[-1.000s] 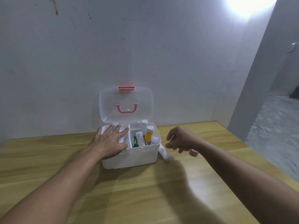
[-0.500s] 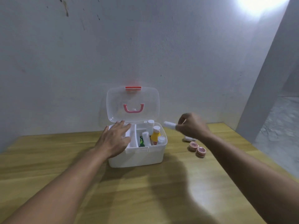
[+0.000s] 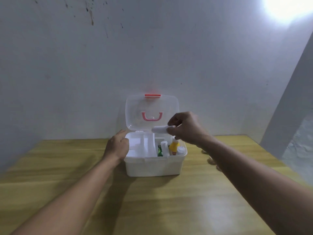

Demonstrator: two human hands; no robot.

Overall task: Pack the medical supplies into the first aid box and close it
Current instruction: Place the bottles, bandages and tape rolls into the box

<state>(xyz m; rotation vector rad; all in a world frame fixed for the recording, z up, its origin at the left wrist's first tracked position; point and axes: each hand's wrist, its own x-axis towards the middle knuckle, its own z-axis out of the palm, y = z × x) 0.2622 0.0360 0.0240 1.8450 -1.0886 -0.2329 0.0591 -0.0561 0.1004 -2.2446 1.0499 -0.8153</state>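
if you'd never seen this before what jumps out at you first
The white first aid box sits mid-table against the wall, its clear lid standing open with a pink handle. Above its right side the right hand holds a white tube, while the left hand rests on the box's left rim. Inside on the right stands a yellow bottle.

A pale, plain wall (image 3: 152, 48) filled most of the view, marked near its top left with dark specks and a brownish streak (image 3: 92, 16). A bright light (image 3: 288, 7) glared from the upper right corner and washed out the surface around it. A wooden table (image 3: 160, 200) with a yellowish grain stood pushed against the wall. At the right, a pale slanting pillar or wall edge (image 3: 291, 107) rose beside the table, and beyond it lay a grey, mottled floor (image 3: 301, 150).
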